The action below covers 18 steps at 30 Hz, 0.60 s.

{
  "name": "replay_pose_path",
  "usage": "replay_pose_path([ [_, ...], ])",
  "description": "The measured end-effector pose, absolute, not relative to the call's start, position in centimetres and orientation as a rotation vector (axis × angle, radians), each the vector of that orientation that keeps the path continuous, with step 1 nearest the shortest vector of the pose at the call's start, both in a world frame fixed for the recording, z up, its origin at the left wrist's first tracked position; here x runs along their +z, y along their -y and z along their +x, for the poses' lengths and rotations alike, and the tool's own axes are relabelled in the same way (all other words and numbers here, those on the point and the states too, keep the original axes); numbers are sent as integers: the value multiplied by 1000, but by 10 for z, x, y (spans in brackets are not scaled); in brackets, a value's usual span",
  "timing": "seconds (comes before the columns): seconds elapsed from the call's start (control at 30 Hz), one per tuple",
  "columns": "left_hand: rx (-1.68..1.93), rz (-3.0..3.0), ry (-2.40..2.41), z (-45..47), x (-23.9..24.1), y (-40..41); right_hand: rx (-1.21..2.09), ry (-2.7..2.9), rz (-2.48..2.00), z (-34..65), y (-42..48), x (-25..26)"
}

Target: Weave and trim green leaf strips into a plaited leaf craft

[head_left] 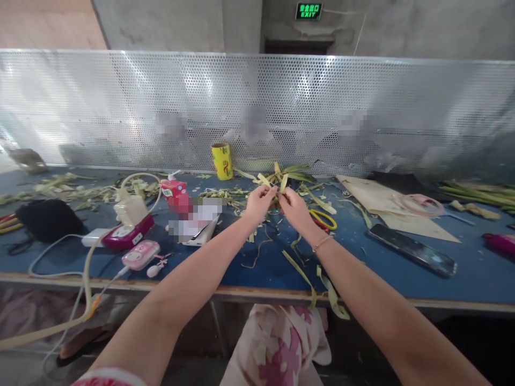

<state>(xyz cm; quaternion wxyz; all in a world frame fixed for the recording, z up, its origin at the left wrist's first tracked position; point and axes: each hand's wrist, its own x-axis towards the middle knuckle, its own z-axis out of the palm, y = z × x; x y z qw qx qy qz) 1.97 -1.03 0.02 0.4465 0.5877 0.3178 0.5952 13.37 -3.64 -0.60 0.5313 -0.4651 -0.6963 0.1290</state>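
Observation:
Over the middle of the blue table, my left hand [258, 203] and my right hand [293, 208] almost meet at the fingertips. Both are closed in a pinch on pale green leaf strips [284, 183], whose ends stick up above the fingers. How the strips join between the fingertips is hidden. Just right of my right hand lie scissors with yellow and red handles [324, 220], partly covered by the wrist. More long green leaves [298, 176] lie behind the hands, and a loose strip [300, 272] lies in front, reaching the table edge.
A yellow can-shaped container [222, 162] stands before the perforated metal screen [132, 102]. On the left are a red drink carton [174, 194], a magenta power strip [129, 234], cables and a pink case [140, 254]. On the right, a phone [412, 250] lies near brown paper [374, 206].

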Motion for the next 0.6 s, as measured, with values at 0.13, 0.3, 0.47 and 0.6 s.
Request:
replay_pose_path([
  [0.13,1474,1532,-895,20,3,15,116,1697,-1150,133,38,-6],
  [0.3,1527,1539,-1034,17,0,12,49,1748,-1163,127,39,-6],
  [0.47,1633,1648,-1143,15,0,15,79,1720,-1142,121,39,-8],
  [0.6,1654,1859,-1082,14,2,18,178,1615,-1187,121,39,-8],
])
